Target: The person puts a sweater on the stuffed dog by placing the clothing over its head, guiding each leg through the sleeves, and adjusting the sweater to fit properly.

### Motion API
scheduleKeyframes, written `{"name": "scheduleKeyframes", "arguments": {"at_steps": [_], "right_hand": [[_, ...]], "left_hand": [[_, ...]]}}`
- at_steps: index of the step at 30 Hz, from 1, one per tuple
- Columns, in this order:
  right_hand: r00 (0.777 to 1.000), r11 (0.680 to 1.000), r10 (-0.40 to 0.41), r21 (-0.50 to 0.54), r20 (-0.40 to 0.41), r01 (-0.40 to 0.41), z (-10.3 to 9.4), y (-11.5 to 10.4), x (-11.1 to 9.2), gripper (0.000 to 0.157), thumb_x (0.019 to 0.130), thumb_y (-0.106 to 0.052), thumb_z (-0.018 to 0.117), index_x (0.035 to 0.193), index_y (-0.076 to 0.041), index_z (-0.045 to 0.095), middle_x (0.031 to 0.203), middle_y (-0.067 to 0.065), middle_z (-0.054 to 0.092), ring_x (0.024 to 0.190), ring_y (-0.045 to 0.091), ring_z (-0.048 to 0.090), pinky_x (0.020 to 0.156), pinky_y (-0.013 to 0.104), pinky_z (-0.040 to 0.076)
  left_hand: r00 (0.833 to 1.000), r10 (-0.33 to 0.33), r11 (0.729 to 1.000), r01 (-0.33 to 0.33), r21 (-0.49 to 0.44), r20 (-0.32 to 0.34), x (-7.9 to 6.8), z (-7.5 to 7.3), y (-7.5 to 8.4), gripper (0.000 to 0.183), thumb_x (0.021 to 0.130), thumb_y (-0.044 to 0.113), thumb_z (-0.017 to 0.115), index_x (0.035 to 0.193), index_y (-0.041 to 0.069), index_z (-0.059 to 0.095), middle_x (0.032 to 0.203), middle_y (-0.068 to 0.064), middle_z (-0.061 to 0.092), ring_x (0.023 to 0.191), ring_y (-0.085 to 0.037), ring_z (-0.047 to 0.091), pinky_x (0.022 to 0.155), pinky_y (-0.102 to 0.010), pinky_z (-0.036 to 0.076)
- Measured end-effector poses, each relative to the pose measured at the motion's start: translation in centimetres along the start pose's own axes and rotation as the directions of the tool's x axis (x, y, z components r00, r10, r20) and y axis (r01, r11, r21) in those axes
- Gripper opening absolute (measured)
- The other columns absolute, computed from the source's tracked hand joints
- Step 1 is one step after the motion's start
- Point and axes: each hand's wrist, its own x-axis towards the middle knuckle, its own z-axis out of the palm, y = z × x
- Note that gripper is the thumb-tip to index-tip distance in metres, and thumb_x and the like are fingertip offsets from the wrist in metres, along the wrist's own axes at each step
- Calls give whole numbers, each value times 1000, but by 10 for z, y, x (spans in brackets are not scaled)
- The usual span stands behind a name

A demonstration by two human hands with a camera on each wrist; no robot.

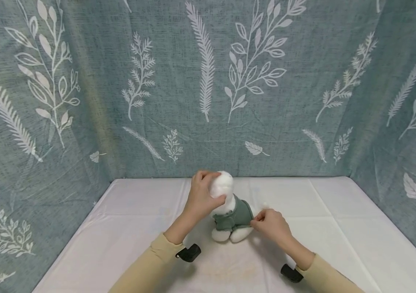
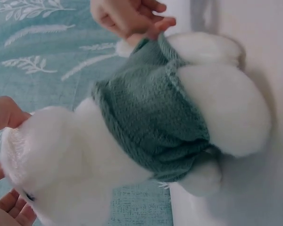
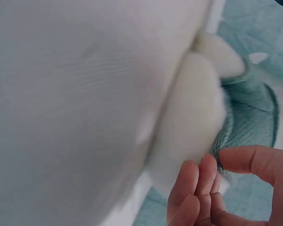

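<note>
A white plush toy point(image 1: 224, 184) wears a green knitted sweater point(image 1: 242, 213) and sits on the white-covered table. My left hand point(image 1: 201, 197) grips its head from the left, thumb on the near side; in the left wrist view, fingers point(image 2: 7, 113) wrap the head beside a dark eye. My right hand point(image 1: 273, 227) pinches the sweater's lower hem at the toy's right side. The right wrist view shows the thumb point(image 3: 247, 159) and fingertips meeting on the knit edge, close against a white leg point(image 3: 191, 113). Both legs stick out below the hem.
A white cloth point(image 1: 325, 236) covers the table. Blue-green curtains point(image 1: 171, 81) with white leaf prints hang behind it and on both sides. Black wrist devices point(image 1: 189, 253) sit under both forearms, by the beige sleeves point(image 1: 153, 260).
</note>
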Motion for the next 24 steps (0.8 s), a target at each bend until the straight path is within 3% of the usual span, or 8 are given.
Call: {"name": "scheduleKeyframes", "arguments": {"at_steps": [6, 11, 18, 24], "right_hand": [[999, 998, -31, -46, 25, 32, -1, 10, 1, 29, 79, -18, 66, 54, -16, 51, 50, -5, 45, 47, 11, 38, 46, 24, 28], [996, 993, -86, -80, 10, 87, 0, 8, 2, 17, 80, -18, 69, 67, -14, 57, 59, -5, 54, 52, 10, 46, 48, 25, 35], [973, 972, -217, -107, -72, 209, -6, -7, 17, 8, 84, -16, 67, 81, -9, 64, 69, -3, 60, 60, 8, 54, 54, 26, 45], [964, 957, -260, -119, 52, 265, -16, -8, 38, 8, 86, -15, 65, 82, -8, 67, 72, -1, 61, 64, 10, 54, 59, 26, 46]], "left_hand": [[1000, 10, 1000, -10, -10, -2, -3, -2, -1, 53, 73, 18, 78, 123, 11, 61, 115, -13, 47, 105, -28, 45, 85, -48, 46], [1000, 9, 999, -9, -45, 1, -6, -4, -2, 55, 74, 18, 80, 125, 11, 60, 116, -14, 48, 106, -29, 47, 84, -46, 47], [1000, -25, 996, 25, -81, 0, -6, -6, -4, 55, 75, 21, 81, 125, 12, 61, 118, -12, 50, 105, -28, 51, 86, -44, 51], [1000, 2, 998, -3, -70, -12, -6, -4, -5, 53, 74, 19, 81, 124, 11, 61, 115, -13, 50, 102, -27, 50, 80, -40, 49]]}}
